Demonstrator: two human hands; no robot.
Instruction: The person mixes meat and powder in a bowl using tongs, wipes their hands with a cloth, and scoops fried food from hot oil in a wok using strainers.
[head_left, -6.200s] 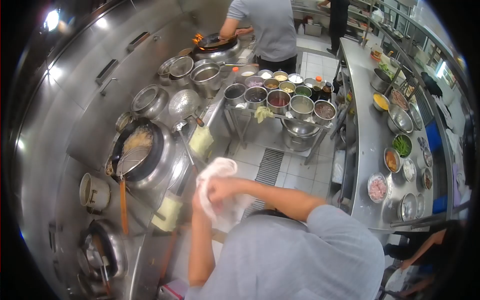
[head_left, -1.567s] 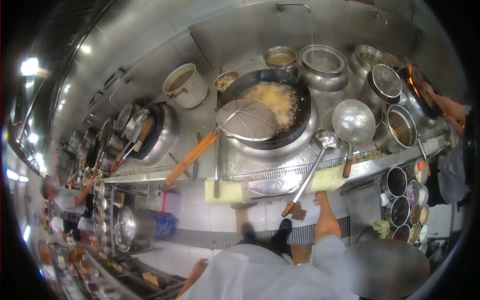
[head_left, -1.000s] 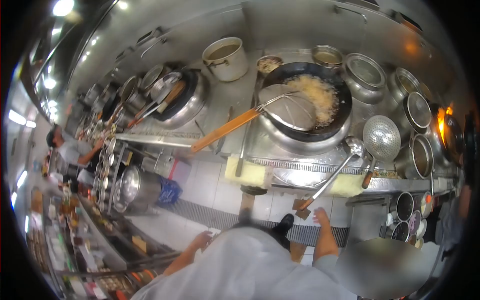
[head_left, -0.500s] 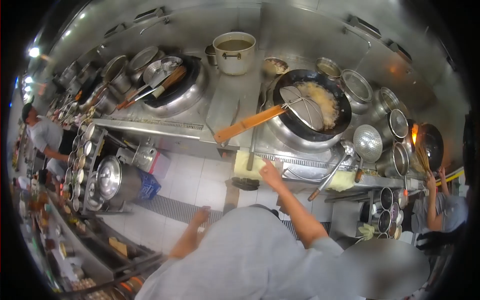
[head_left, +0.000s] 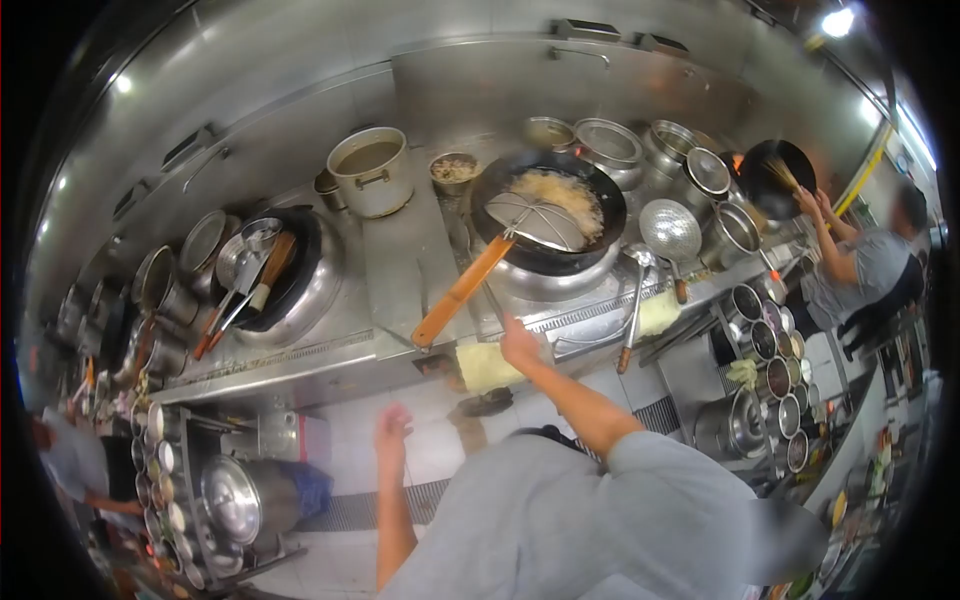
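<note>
My right hand [head_left: 520, 346] is closed at the stove's front edge, around the end of a long thin handle. The handle's far end is hard to make out. Beside that hand a pale yellow folded cloth [head_left: 488, 367] hangs over the edge. My left hand [head_left: 393, 422] is raised over the floor, slightly blurred, its fingers apart and holding nothing. In front is a black wok [head_left: 612, 190] with foaming oil and pale food. A wire-mesh strainer [head_left: 545, 226] rests across the wok, its wooden handle [head_left: 465, 288] pointing toward me.
A tall pot [head_left: 372, 190] of liquid and a bowl of chopped food [head_left: 455, 170] stand behind. A perforated skimmer [head_left: 671, 230] and a ladle [head_left: 637, 300] lie right. Another wok [head_left: 262, 310] holds brushes and tools at left. A co-worker [head_left: 868, 250] handles a wok at far right.
My view has swung right. My right hand has gone from pointing beside the handle to closing on its end. My left hand has risen toward the stove, its fingers opening.
</note>
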